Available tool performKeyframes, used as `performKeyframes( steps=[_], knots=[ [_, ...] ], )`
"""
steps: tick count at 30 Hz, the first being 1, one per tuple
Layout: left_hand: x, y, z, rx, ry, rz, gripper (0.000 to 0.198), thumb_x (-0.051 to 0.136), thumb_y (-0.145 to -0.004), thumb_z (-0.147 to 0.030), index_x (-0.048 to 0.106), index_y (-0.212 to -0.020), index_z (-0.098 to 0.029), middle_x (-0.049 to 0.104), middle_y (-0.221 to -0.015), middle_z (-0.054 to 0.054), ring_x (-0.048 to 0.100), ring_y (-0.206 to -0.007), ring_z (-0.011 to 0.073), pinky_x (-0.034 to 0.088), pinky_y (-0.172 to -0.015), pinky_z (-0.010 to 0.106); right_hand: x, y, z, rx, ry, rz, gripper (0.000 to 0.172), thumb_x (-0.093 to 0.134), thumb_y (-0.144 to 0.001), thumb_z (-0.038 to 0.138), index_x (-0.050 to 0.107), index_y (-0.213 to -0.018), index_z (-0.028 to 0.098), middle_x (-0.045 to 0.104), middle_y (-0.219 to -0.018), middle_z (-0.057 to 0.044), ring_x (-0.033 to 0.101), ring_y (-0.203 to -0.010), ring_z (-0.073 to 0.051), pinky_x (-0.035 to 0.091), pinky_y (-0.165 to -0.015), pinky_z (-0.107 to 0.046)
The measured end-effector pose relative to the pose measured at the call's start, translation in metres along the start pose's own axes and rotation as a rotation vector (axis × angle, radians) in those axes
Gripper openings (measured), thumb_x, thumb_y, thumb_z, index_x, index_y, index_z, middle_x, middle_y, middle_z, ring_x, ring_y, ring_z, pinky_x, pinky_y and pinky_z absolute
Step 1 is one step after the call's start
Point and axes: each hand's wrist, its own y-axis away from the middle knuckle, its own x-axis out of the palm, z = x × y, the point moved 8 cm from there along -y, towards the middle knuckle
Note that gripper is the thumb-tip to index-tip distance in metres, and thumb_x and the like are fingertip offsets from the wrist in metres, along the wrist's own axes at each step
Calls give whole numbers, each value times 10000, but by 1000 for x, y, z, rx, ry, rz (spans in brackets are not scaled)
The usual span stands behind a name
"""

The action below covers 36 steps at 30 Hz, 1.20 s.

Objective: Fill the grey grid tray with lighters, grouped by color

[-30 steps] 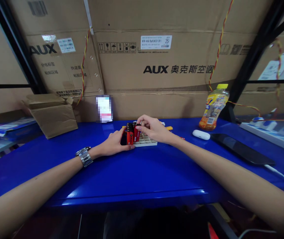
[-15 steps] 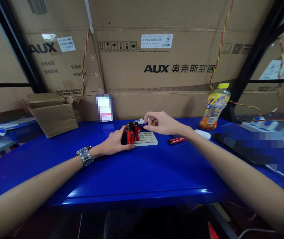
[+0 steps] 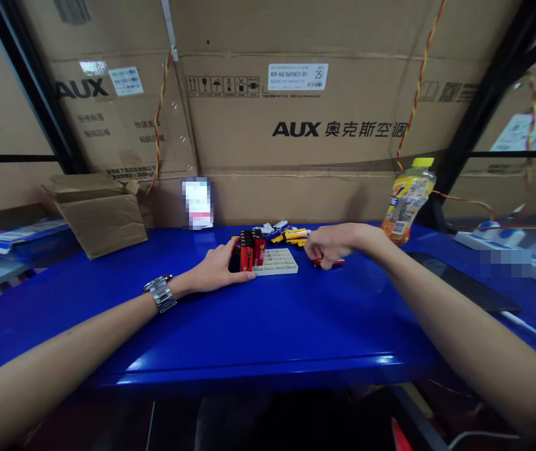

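A pale gridded tray (image 3: 275, 262) sits on the blue table. Red lighters (image 3: 252, 250) with black tops stand upright in its left-hand cells, while the cells on its right are bare. Wrapped around the tray's left end is my left hand (image 3: 214, 266), thumb at the front edge and fingers behind the lighters. To the right of the tray, my right hand (image 3: 327, 244) reaches down with curled fingers closed on a red lighter (image 3: 336, 262) lying flat; the fingers partly cover it.
Behind the tray lies a pile of yellow, blue and white lighters (image 3: 291, 235). A drink bottle (image 3: 406, 200), a dark flat device (image 3: 465, 285) and a power strip (image 3: 507, 250) are on the right. An opened cardboard box (image 3: 101, 219) and a lit phone (image 3: 197, 203) stand left.
My right hand has moved right and down, from beside the standing lighters to the red lighter on the table, uncovering the pile behind. My left hand has stayed on the tray.
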Motion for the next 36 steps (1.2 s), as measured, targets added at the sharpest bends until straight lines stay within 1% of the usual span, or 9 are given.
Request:
performKeyframes(
  steps=[3,6,10,17,20,23,25,28,36],
  knots=[
    [0,0,0,3,4,-4,858,600,-720,-622,322,-1373,-140,534,-1291,182,522,-1141,369,403,-907,493,-16,3,20,-190,-164,-155,97,608,-682,163,586,-776,168,622,-702,-13,549,-628,-142,382,-557,-254],
    [0,0,0,31,6,-11,828,598,-731,-611,332,-1364,-149,540,-1282,175,528,-1130,356,406,-908,491,-33,9,33,-288,-341,-333,171,536,-809,272,562,-938,162,614,-710,-18,518,-613,-132,378,-546,-247],
    [1,-2,2,70,14,-23,827,602,-735,-603,316,-1373,-162,541,-1282,166,530,-1128,349,406,-917,492,-48,18,51,-394,-390,-540,271,466,-853,220,552,-1099,145,601,-789,-27,472,-598,-108,375,-551,-240],
    [0,-2,1,44,-6,-18,808,607,-729,-603,339,-1359,-175,546,-1270,161,537,-1112,366,397,-915,523,-33,13,73,-485,-322,-438,435,462,-845,184,534,-1275,175,582,-743,-2,445,-586,-108,372,-550,-239],
    [0,-1,-2,75,12,-17,783,602,-743,-588,338,-1360,-184,540,-1282,152,536,-1119,353,398,-926,512,-34,12,73,-468,-310,-483,452,464,-864,231,505,-1310,175,607,-785,-17,435,-585,-115,372,-558,-255],
    [0,-1,-3,108,39,-24,819,603,-748,-573,281,-1398,-193,525,-1308,156,517,-1154,350,390,-942,513,-41,11,65,-420,-328,-605,376,478,-877,301,571,-1212,158,627,-858,-43,467,-641,-132,381,-597,-276],
    [0,-2,-1,97,40,-26,847,604,-743,-581,264,-1410,-186,515,-1322,164,504,-1171,354,386,-946,513,-41,7,58,-383,-333,-617,280,469,-888,350,633,-1012,160,612,-794,-29,468,-645,-135,372,-600,-278],
    [1,-2,2,68,27,-20,868,593,-739,-611,265,-1413,-173,501,-1336,173,495,-1181,359,385,-947,510,-40,0,49,-325,-317,-659,282,443,-902,401,567,-807,167,553,-702,-12,455,-624,-133,351,-584,-278],
    [1,-3,2,62,14,-18,867,593,-739,-618,283,-1400,-152,497,-1339,176,497,-1176,354,373,-961,506,-32,-15,42,-252,-421,-691,197,392,-911,341,486,-894,168,576,-854,-58,507,-749,-156,373,-659,-293]
  ],
)
